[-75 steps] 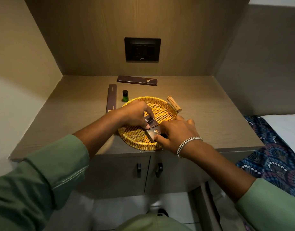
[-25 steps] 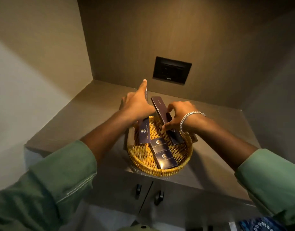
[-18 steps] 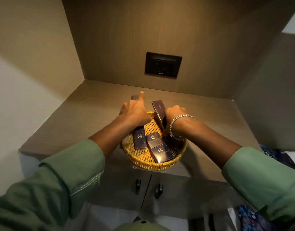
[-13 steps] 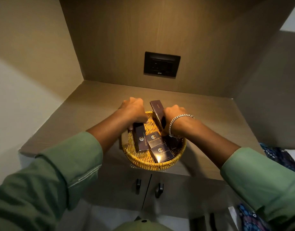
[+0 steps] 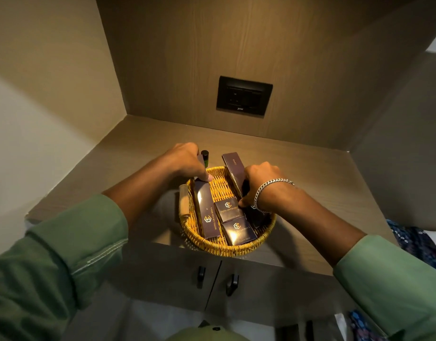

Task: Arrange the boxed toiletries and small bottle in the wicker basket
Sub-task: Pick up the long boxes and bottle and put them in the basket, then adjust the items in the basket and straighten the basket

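Note:
A round yellow wicker basket [image 5: 212, 246] sits at the counter's front edge. Inside lie a long dark box [image 5: 207, 212] along the left and two small square boxes [image 5: 228, 209] [image 5: 239, 230] in the middle. My left hand [image 5: 187, 163] grips the far end of the long box and holds a small green bottle with a black cap [image 5: 205, 157] upright against it. My right hand [image 5: 258, 183], with a silver bracelet, is closed on a second long box marked Comb [image 5: 233, 171], which leans tilted over the basket's far right rim.
A wooden handle [image 5: 184, 203] juts from the basket's left side. A black socket plate [image 5: 244, 96] sits on the back wall. Two cabinet doors with black knobs [image 5: 201, 274] are below the counter [image 5: 322, 193]. Patterned blue fabric [image 5: 418, 244] lies at right.
My left hand has closed on the long box's far end, and the small bottle now shows beside it. The right hand still holds the comb box tilted in the basket.

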Demonstrator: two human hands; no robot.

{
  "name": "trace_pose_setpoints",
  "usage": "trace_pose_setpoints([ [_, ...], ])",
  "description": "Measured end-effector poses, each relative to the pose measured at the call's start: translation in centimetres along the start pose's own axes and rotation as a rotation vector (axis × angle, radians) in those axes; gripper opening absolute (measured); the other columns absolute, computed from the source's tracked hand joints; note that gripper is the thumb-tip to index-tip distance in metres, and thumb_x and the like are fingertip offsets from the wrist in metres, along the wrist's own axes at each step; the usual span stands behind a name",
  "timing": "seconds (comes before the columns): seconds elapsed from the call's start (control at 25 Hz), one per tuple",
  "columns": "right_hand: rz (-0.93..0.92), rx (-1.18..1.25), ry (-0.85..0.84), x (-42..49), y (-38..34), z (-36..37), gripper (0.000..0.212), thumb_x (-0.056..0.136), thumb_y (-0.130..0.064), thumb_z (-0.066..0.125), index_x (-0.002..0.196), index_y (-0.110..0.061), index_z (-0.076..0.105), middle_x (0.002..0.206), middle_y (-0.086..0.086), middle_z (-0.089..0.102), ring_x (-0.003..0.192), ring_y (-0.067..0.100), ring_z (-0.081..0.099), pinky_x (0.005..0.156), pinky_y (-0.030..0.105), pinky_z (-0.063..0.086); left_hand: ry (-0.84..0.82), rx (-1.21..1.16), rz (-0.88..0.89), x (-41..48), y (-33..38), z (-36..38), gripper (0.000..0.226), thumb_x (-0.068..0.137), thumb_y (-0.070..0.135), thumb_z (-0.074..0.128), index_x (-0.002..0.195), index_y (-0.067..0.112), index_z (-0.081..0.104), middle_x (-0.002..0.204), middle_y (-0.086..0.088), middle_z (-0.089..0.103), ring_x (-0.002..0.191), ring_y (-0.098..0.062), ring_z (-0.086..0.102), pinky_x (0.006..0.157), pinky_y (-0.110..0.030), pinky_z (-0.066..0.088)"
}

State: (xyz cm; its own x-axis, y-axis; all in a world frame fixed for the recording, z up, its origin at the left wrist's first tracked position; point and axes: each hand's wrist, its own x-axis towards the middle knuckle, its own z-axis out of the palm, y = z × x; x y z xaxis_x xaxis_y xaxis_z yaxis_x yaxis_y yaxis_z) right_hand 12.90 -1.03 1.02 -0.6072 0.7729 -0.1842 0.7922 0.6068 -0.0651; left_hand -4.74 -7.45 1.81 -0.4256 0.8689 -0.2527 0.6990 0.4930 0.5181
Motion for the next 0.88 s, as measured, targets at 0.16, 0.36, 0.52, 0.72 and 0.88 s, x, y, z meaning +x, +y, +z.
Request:
trace_pose_setpoints([
  [0.16, 0.032, -0.022, -0.007, -0.1, -0.1, -0.3, 0.059, 0.055, -0.045, 0.085, 0.097, -0.01, 0.063, 0.069, 0.002, 0.053, 0.066, 0.023, 0.054, 0.06, 0.032, 0.051, 0.033, -0.041, 0.032, -0.6, -1.5, 0.1, 0.059, 0.065, 0.039, 0.081, 0.111, 0.017, 0.054, 0.096, -0.001, 0.058, 0.086, -0.02, 0.058, 0.075, -0.041, 0.055],
  [0.36, -0.088, 0.112, 0.139, 1.5, -0.8, -3.1, 0.048, 0.067, -0.043, 0.077, 0.104, -0.017, 0.063, 0.085, 0.002, 0.069, 0.082, 0.022, 0.062, 0.07, 0.034, 0.051, 0.229, -0.005, 0.093, -2.2, -2.6, 0.0, 0.067, 0.07, 0.046, 0.075, 0.125, 0.019, 0.049, 0.122, -0.005, 0.056, 0.107, -0.022, 0.052, 0.08, -0.036, 0.046],
  [0.52, -0.328, 0.303, 0.162, 5.4, -3.0, -4.3, 0.034, 0.078, -0.018, 0.072, 0.11, -0.02, 0.062, 0.099, 0.001, 0.07, 0.084, 0.014, 0.062, 0.076, 0.032, 0.054, 0.455, -0.111, 0.317, -6.0, -3.9, 1.0, 0.033, 0.078, 0.036, 0.067, 0.107, 0.023, 0.059, 0.107, 0.001, 0.057, 0.102, -0.018, 0.052, 0.079, -0.036, 0.045],
  [0.72, -0.419, 0.139, -0.025, 11.4, -5.4, -2.8, 0.041, 0.079, -0.012, 0.069, 0.118, -0.02, 0.059, 0.118, 0.007, 0.062, 0.103, 0.024, 0.058, 0.076, 0.029, 0.047, 0.44, -0.126, 0.484, -9.7, -5.3, 2.9, 0.022, 0.08, 0.028, 0.062, 0.097, 0.015, 0.066, 0.097, 0.0, 0.064, 0.092, -0.014, 0.055, 0.077, -0.037, 0.05],
  [0.88, -0.445, 0.134, -0.057, 12.6, -5.5, -1.6, 0.028, 0.08, -0.01, 0.068, 0.107, -0.014, 0.065, 0.111, 0.008, 0.065, 0.101, 0.023, 0.061, 0.073, 0.024, 0.046, 0.415, -0.156, 0.525, -10.7, -6.3, 3.8, 0.018, 0.077, 0.026, 0.067, 0.089, 0.013, 0.07, 0.1, -0.002, 0.066, 0.097, -0.015, 0.057, 0.077, -0.039, 0.052],
])
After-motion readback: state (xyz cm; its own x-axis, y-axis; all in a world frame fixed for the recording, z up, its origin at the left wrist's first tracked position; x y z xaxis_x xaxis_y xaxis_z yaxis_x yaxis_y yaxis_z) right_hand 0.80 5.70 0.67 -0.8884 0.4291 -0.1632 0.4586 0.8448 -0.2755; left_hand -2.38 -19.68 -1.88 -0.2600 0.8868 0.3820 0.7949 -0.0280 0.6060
